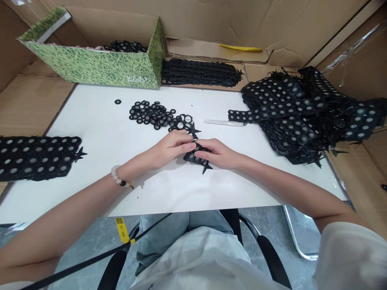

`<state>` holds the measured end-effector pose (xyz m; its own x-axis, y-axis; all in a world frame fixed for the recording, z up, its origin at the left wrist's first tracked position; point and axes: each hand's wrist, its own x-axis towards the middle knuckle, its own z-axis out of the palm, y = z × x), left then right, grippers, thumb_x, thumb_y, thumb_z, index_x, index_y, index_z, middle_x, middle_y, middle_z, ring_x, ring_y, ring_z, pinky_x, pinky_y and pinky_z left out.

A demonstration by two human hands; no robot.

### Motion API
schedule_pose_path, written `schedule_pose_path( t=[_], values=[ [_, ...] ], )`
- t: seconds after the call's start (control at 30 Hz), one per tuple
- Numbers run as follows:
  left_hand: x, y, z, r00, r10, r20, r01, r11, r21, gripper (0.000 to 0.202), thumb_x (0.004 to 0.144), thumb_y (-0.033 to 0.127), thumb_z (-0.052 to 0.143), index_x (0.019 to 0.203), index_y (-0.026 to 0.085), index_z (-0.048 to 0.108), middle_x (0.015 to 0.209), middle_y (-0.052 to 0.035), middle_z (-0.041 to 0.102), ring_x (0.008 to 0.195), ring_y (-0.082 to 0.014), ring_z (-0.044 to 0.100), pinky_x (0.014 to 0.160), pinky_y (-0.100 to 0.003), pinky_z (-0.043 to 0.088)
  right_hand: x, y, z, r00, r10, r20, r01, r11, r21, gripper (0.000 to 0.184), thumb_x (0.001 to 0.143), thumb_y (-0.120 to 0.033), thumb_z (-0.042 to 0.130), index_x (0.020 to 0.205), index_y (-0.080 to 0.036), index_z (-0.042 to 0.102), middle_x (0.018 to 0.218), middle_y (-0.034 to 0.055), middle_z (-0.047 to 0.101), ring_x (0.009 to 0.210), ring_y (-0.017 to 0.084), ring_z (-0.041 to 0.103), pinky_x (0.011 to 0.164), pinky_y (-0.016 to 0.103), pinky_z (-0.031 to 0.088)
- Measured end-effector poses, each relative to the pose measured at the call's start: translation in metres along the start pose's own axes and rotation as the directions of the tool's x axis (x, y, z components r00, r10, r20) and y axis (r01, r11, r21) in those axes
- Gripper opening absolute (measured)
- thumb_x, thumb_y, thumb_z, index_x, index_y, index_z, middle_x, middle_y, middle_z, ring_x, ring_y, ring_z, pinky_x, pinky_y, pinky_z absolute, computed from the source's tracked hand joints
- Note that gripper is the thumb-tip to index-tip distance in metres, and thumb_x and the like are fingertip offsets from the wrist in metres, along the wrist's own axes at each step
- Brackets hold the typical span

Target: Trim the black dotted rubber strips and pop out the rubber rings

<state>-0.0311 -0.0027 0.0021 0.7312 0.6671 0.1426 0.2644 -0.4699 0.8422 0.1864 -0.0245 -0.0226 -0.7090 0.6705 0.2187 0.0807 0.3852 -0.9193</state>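
Note:
A black rubber sheet with round holes (196,157) is between my two hands near the middle of the white table. My left hand (178,146) is closed, its thumb and fingers pinching at the sheet's upper left edge. From the other side my right hand (217,154) grips the same sheet, thumb on top. Star-shaped tabs stick out at its ends. Just beyond my fingers lies a pile of loose black rings (154,114), some touching a scrap of black rubber (185,120). What exactly the fingertips pinch is partly hidden.
A large heap of black perforated sheets (287,108) covers the right side. At left lies a flat stack of them (39,158). A green patterned box (99,64), another black stack (201,72), a white pen-like tool (224,122) and a yellow strip (240,48) are farther back.

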Motion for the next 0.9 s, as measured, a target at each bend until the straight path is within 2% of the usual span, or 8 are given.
schedule_pose_path(
  t=[0.13,0.23,0.33,0.43,0.53,0.6,0.77,0.9],
  values=[
    [0.0,0.0,0.001,0.992,-0.103,-0.076,0.08,0.961,-0.263,0.04,0.095,0.041,0.052,0.062,0.019,0.051,0.065,-0.0011,0.052,0.065,-0.0172,0.048,0.064,-0.033,0.036,0.001,-0.002,0.0,1.0,0.005,-0.03,-0.001,0.994,0.113,0.031,0.1,-0.045,0.055,0.104,-0.017,0.067,0.105,0.0069,0.071,0.1,0.019,0.064,0.099,0.034,0.048],
    [0.002,-0.009,-0.007,0.942,-0.173,-0.289,0.067,0.938,-0.341,0.04,0.093,0.046,0.056,0.062,0.02,0.05,0.064,-0.0014,0.052,0.064,-0.0172,0.048,0.064,-0.033,0.036,0.001,-0.002,0.001,0.99,0.089,-0.111,-0.06,0.968,0.245,0.034,0.098,-0.05,0.058,0.104,-0.018,0.066,0.101,0.0068,0.073,0.096,0.019,0.067,0.093,0.034,0.052],
    [0.005,-0.029,-0.03,0.746,-0.23,-0.624,-0.011,0.934,-0.357,0.041,0.096,0.05,0.051,0.067,0.022,0.045,0.065,0.0001,0.046,0.064,-0.0168,0.047,0.066,-0.034,0.037,-0.001,-0.001,0.002,0.983,0.157,-0.092,-0.117,0.934,0.338,0.034,0.097,-0.051,0.059,0.101,-0.018,0.064,0.09,0.0051,0.073,0.086,0.018,0.067,0.082,0.032,0.054],
    [0.003,-0.055,-0.058,0.594,-0.176,-0.785,0.151,0.983,-0.106,0.036,0.098,0.048,0.043,0.08,0.022,0.059,0.075,-0.0011,0.056,0.075,-0.0176,0.051,0.08,-0.037,0.039,-0.002,-0.001,0.002,0.983,0.175,-0.063,-0.149,0.944,0.296,0.032,0.095,-0.049,0.063,0.092,-0.017,0.065,0.085,0.0038,0.07,0.082,0.017,0.065,0.077,0.03,0.052],
    [-0.002,-0.07,-0.067,0.658,-0.086,-0.748,0.417,0.868,0.267,0.035,0.096,0.048,0.046,0.093,0.022,0.069,0.096,-0.0074,0.066,0.109,-0.0277,0.051,0.097,-0.046,0.033,-0.001,0.0,0.002,0.974,0.203,-0.105,-0.17,0.95,0.26,0.032,0.091,-0.047,0.067,0.086,-0.016,0.066,0.084,0.0023,0.068,0.08,0.016,0.06,0.075,0.028,0.049],
    [-0.005,-0.068,-0.063,0.698,-0.02,-0.716,0.444,0.797,0.41,0.035,0.095,0.05,0.05,0.103,0.023,0.07,0.108,-0.0109,0.065,0.119,-0.0334,0.043,0.097,-0.049,0.031,0.0,0.0,0.002,0.966,0.226,-0.123,-0.184,0.941,0.284,0.031,0.089,-0.047,0.07,0.086,-0.016,0.067,0.083,0.0019,0.068,0.079,0.015,0.059,0.074,0.028,0.047],
    [-0.009,-0.025,-0.04,0.732,0.211,-0.648,0.27,0.784,0.56,0.036,0.103,0.048,0.041,0.09,0.023,0.063,0.093,-0.0086,0.063,0.101,-0.0292,0.05,0.091,-0.049,0.034,0.003,-0.001,0.003,0.966,0.224,-0.129,-0.175,0.933,0.315,0.031,0.086,-0.047,0.072,0.085,-0.016,0.068,0.081,0.0008,0.066,0.076,0.014,0.057,0.073,0.027,0.045],
    [-0.011,0.008,-0.017,0.94,0.26,-0.222,-0.052,0.751,0.658,0.044,0.099,0.05,0.044,0.066,0.023,0.051,0.063,-0.0033,0.057,0.071,-0.0229,0.051,0.087,-0.048,0.037,0.003,0.0,0.002,0.967,0.191,-0.166,-0.143,0.953,0.267,0.036,0.086,-0.051,0.072,0.084,-0.016,0.066,0.078,-0.0004,0.063,0.074,0.014,0.054,0.072,0.026,0.043]
  ],
)
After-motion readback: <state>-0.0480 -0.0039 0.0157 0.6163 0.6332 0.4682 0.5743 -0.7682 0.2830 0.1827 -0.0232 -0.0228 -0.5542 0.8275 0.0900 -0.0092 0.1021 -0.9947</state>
